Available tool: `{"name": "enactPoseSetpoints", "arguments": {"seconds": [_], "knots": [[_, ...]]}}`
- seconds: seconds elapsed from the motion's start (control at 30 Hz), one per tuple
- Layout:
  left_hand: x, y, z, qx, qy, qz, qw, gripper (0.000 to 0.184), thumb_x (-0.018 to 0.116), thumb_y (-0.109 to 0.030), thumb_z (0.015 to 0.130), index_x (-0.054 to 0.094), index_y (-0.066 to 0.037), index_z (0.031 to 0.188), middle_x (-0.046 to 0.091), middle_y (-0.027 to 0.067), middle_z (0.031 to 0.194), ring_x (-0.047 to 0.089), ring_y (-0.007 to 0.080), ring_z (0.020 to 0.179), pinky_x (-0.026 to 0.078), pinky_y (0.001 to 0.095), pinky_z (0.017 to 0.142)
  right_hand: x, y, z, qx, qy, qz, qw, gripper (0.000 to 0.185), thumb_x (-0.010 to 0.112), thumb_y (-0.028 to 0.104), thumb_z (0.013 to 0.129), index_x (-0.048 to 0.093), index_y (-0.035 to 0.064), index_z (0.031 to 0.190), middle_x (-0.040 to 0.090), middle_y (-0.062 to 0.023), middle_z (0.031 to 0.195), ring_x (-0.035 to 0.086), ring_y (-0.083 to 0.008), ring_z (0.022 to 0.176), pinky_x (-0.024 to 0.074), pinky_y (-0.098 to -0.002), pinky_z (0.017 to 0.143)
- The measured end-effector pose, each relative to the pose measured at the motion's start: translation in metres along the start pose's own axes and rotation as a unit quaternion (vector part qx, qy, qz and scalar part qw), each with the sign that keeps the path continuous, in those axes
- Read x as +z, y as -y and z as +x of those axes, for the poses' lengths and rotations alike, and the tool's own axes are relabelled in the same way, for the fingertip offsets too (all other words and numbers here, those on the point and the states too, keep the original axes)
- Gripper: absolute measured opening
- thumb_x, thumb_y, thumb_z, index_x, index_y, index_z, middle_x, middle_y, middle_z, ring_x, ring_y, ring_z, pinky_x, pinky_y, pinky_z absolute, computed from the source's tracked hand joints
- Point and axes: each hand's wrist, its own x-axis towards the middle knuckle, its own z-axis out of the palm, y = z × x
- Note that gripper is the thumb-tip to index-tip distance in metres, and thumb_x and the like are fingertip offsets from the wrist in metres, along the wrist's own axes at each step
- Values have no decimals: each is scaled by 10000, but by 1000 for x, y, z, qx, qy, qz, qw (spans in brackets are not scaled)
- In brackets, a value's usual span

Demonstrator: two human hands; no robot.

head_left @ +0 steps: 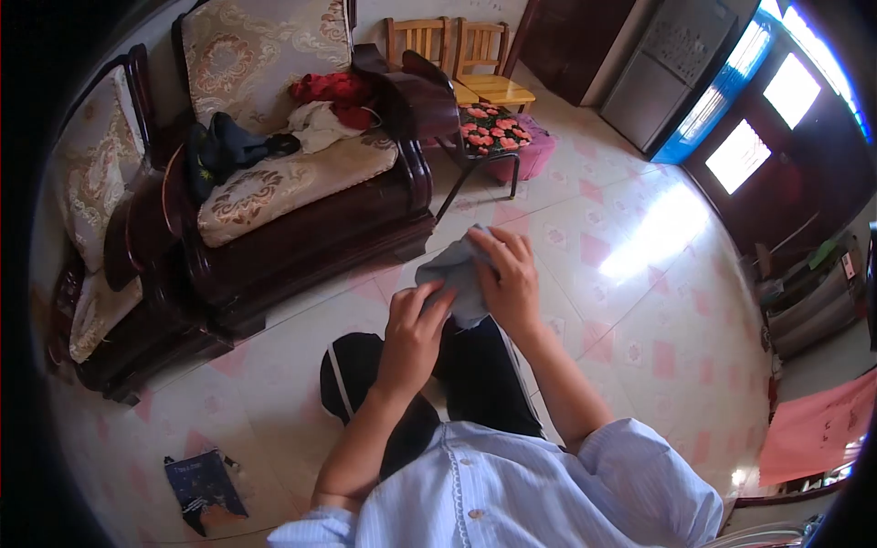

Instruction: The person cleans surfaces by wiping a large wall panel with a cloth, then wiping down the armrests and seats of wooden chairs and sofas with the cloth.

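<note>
A crumpled grey-blue cloth [464, 290] is held up in front of my knees, between both hands. My left hand [413, 320] grips its lower left side, thumb and fingers closed on the fabric. On the upper right side, my right hand [508, 274] has its bent fingers closed over the cloth's edge. Part of the cloth is hidden behind the fingers, and I cannot tell what kind of cloth it is.
A dark wooden armchair [301, 251] with a patterned cushion holds dark, white and red clothes [333, 91]. Behind it are two wooden chairs [493, 87], a flowered stool [493, 128] and a fridge [662, 68]. A dark blue printed item [206, 484] lies on the tiled floor.
</note>
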Motion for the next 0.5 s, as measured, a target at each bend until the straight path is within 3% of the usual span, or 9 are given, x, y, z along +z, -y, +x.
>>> {"name": "enactPoseSetpoints", "arguments": {"seconds": [0.07, 0.23, 0.47, 0.5], "knots": [[15, -6, 20, 11, -16, -11, 1000, 413, 623, 45, 801, 617, -54, 1202, 558, 105, 1187, 516, 321, 1072, 435, 415, 930, -18, -14, 15, -15, -48, -44, 998, 409, 635, -23, 751, 645, 77, 1148, 607, -146, 1131, 550, -330, 1040, 456, -395, 899], [32, 8, 71, 38, -51, -22, 998, 446, 610, 72, 795, 612, -70, 1218, 555, 103, 1183, 513, 320, 1079, 435, 414, 929, -17, -45, 73, -24, -49, -39, 998, 401, 620, -17, 762, 635, 71, 1153, 596, -124, 1139, 527, -330, 1068, 443, -404, 917], [69, 82, 125, -37, -60, -51, 996, 418, 604, 67, 808, 610, -50, 1209, 560, 112, 1166, 519, 321, 1065, 439, 403, 924, 47, -115, 121, -30, 20, -38, 999, 400, 601, -37, 770, 638, 80, 1150, 589, -125, 1125, 528, -331, 1074, 444, -408, 934], [73, 92, 138, -34, -64, -43, 996, 347, 590, 54, 809, 610, -3, 1150, 559, 132, 1141, 518, 337, 1050, 432, 421, 914, 54, -128, 134, -42, 34, -35, 998, 390, 607, -32, 768, 640, 74, 1141, 589, -131, 1121, 528, -333, 1071, 443, -408, 931]]}}
